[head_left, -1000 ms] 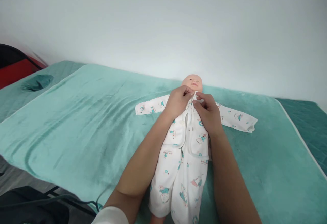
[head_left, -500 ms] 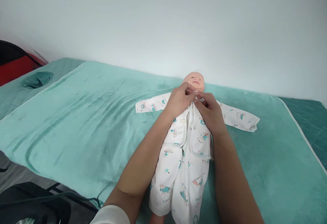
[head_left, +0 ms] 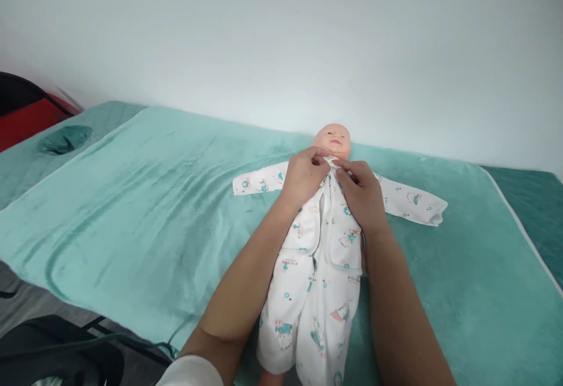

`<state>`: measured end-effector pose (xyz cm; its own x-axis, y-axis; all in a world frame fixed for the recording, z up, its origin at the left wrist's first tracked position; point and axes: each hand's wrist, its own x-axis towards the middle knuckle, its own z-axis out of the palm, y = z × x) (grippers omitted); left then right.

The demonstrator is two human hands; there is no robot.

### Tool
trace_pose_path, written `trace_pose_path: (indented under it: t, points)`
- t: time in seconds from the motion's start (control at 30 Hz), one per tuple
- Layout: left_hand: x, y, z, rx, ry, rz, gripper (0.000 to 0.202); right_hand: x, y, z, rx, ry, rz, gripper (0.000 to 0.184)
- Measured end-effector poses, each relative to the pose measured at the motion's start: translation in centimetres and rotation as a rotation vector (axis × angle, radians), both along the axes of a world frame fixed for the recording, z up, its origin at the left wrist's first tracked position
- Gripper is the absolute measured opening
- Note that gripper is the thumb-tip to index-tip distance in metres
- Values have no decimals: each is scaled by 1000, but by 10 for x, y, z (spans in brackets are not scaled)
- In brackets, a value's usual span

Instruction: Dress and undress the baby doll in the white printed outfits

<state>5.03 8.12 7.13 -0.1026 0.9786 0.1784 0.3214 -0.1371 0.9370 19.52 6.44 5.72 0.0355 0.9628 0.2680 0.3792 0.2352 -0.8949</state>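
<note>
White cloth printed with small teal and pink figures forms the long-sleeved baby jacket (head_left: 303,230) on a bald, pale pink doll (head_left: 333,138), lying face-up right of centre in the frame. The left hand (head_left: 304,179) and right hand (head_left: 361,195) are close together at the neckline, fingers of each narrowed and pinching the jacket there. Lower down, its front edges part slightly above matching white printed trousers (head_left: 328,315) at lower centre. Both sleeves (head_left: 411,203) spread sideways over a soft teal blanket (head_left: 127,239) on the bed (head_left: 103,119).
</note>
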Motion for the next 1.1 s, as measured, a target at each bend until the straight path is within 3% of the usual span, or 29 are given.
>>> trace_pose_path:
  t: [0.3, 0.87, 1.1]
  points:
    - [0, -2, 4, 27, 185, 4, 18, 0, -1, 0, -6, -5, -3, 28]
    - [-3, 4, -1, -72, 20, -66, 13, -1, -2, 2, 27, 0, 15, 26]
    - [-7, 0, 4, -166, -87, -112, 9, -1, -3, 1, 38, 47, -27, 22]
